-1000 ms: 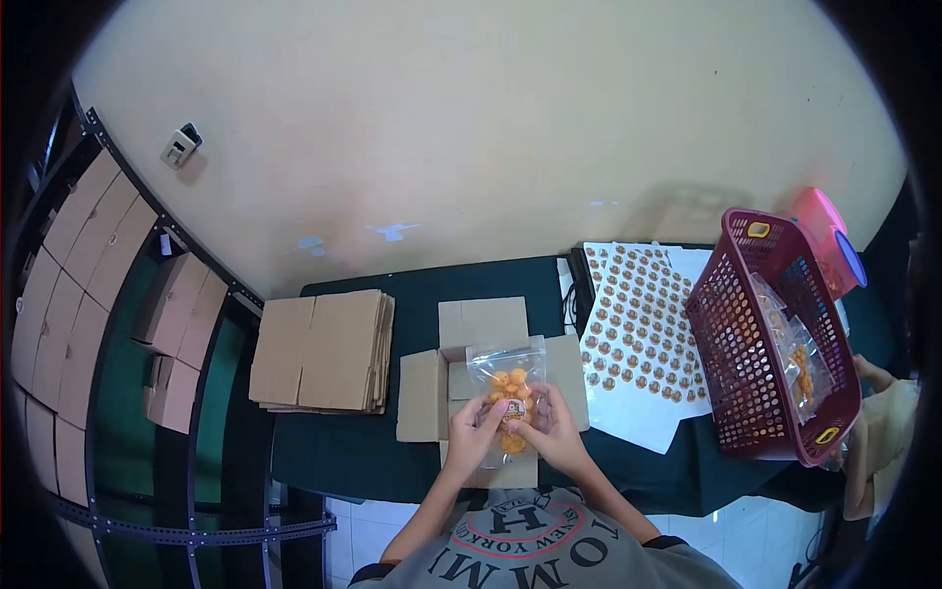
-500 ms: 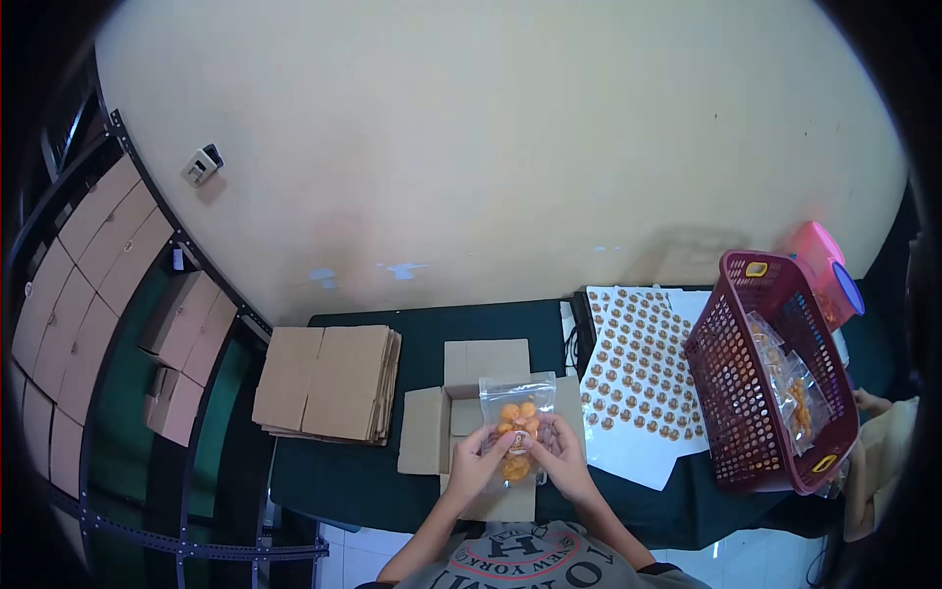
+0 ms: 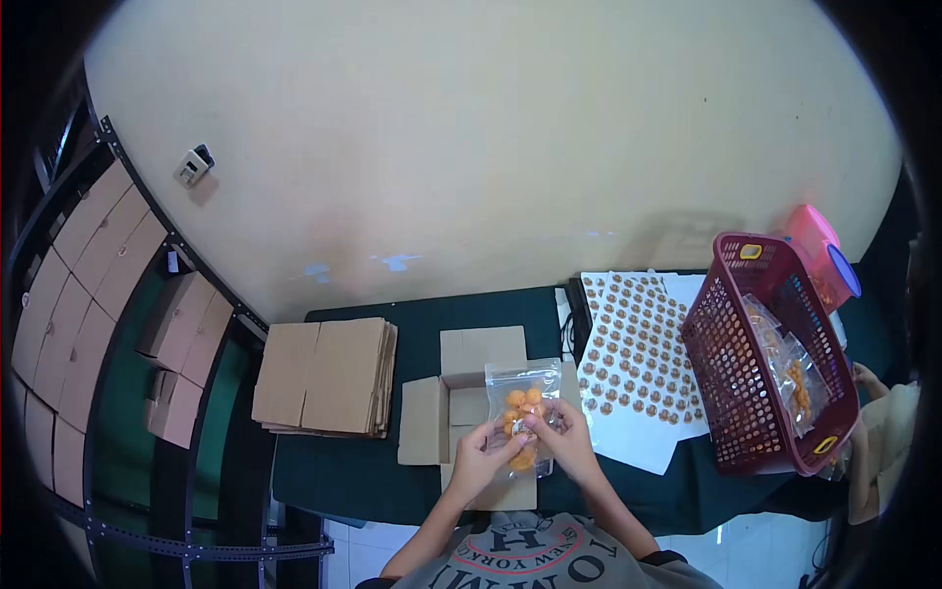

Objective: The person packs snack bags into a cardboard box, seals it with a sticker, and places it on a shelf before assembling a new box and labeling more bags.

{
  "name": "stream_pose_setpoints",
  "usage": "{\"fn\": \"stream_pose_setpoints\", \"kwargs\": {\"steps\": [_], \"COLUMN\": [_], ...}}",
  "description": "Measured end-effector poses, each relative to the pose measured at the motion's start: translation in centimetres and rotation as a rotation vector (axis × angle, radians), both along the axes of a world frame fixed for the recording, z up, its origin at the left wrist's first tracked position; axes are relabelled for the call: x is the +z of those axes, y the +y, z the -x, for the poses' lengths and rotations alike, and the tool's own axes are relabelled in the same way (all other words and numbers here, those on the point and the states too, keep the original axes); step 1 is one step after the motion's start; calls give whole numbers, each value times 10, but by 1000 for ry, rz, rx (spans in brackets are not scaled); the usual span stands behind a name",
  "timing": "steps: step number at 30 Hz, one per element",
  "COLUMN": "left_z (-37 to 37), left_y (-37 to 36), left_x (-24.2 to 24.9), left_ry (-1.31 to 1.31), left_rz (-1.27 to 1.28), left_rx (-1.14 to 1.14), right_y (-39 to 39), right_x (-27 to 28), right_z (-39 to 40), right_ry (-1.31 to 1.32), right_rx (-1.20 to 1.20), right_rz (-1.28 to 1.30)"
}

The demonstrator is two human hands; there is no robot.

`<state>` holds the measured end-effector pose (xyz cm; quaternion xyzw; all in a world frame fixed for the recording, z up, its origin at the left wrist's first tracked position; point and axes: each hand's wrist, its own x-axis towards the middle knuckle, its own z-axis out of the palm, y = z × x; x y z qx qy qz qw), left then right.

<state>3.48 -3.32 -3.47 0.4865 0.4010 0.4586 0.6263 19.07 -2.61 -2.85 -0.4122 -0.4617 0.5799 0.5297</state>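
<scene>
A clear plastic pouch [image 3: 523, 377] of round orange snacks is held upright between my two hands, above an open cardboard box [image 3: 422, 422]. My left hand [image 3: 483, 456] grips the pouch's left side, its thumb on the front. On the right side my right hand [image 3: 564, 442] grips it, with that thumb also pressed on the front near a small round label [image 3: 520, 427], which the thumbs partly cover. The box's flaps stand spread out, and the pouch and hands hide part of its inside.
Flattened cartons [image 3: 324, 378] are stacked at the left. Right of the box lie sticker sheets [image 3: 638, 363], then a maroon basket [image 3: 726, 393] with snack bags and pink containers [image 3: 812, 236]. Another person's arm [image 3: 863, 461] shows at far right. Shelves [image 3: 182, 422] hold boxes.
The view has shifted slightly. My hands and the pouch have moved a little to the right relative to the box, and the thumbs have shifted over the label.
</scene>
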Motion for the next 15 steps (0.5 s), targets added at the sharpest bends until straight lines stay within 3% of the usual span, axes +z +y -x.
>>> {"fn": "stream_pose_setpoints", "kwargs": {"steps": [2, 6, 9, 11, 15], "left_z": [-4, -10, -11, -11, -10], "left_y": [-1, 2, 6, 10, 12], "left_x": [-1, -7, 0, -5, -6], "left_ry": [82, 11, -138, -52, 39], "left_rz": [-95, -107, 102, -25, -31], "left_rx": [20, 8, 31, 72, 99], "right_y": [0, 3, 4, 2, 6], "right_x": [1, -2, -2, 0, -5], "right_z": [-3, -7, -7, -2, -2], "right_ry": [41, 54, 19, 67, 59], "right_rx": [-15, -37, -20, -45, -59], "right_rz": [1, -15, -7, -33, -53]}}
